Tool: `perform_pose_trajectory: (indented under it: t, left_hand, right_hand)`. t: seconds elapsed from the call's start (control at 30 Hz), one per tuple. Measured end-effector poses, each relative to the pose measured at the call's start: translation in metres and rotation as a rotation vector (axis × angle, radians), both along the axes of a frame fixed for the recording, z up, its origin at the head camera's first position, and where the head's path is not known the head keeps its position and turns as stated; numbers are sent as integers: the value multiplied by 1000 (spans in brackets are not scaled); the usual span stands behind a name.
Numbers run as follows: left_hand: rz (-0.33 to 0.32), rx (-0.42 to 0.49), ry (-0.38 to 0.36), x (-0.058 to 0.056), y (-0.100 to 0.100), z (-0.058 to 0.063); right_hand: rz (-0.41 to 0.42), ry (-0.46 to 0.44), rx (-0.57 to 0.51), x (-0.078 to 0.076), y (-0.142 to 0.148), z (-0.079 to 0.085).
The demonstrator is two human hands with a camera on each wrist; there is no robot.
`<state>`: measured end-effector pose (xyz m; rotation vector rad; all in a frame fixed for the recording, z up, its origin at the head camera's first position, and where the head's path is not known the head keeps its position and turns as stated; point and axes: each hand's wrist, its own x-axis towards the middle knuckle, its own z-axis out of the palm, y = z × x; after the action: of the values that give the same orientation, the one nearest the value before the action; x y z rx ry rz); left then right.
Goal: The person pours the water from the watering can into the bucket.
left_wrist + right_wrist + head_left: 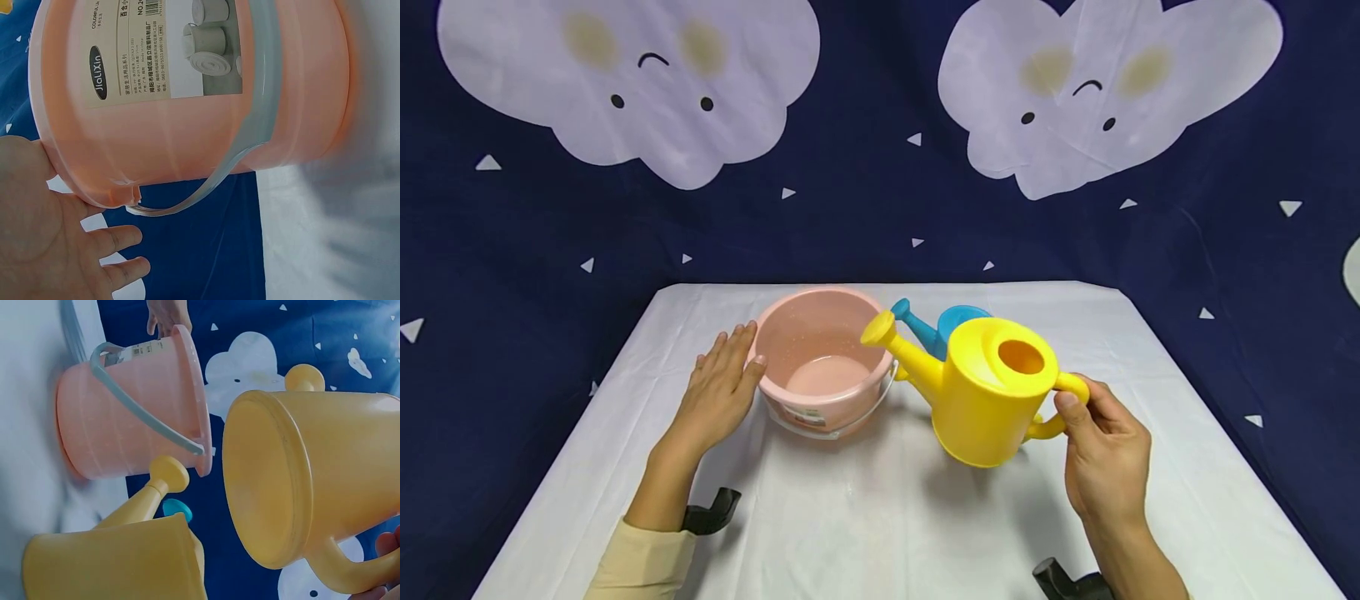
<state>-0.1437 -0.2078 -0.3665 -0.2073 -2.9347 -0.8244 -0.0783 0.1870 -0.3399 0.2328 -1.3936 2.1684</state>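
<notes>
My right hand (1105, 450) grips the handle of a yellow watering can (981, 417), held up off the table with its spout pointing left toward a pink bucket (760, 417). In the right wrist view the can's round underside shows. The spout's rose overlaps the bucket's right rim in the head view. My left hand (722, 383) lies with straight fingers against the bucket's left rim; the left wrist view shows its palm (37, 231) beside that rim. The bucket stands upright, its pale handle hanging down the front, with small droplets inside.
A second yellow watering can (112, 562) stands on the table, mostly hidden behind the held one in the head view. Behind it is a blue watering can (957, 318). The white-covered table (850, 533) meets a dark blue cloud-patterned curtain (865, 233) at the back.
</notes>
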Motion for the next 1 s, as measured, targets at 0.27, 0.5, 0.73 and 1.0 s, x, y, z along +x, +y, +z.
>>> perform_pose_trajectory:
  t: [0.27, 0.5, 0.73, 1.0]
  left_hand:
    - [2, -16, 18, 1, -1, -1]
    - [4, -34, 28, 2, -1, -2]
    - [5, -51, 27, 2, -1, -1]
    - [10, -70, 25, 2, 1, 1]
  right_hand:
    - [22, -12, -8, 13, 2, -9]
    - [-64, -135, 43, 22, 2, -15]
    - [-105, -194, 90, 29, 3, -26]
    - [-78, -156, 90, 34, 7, -40]
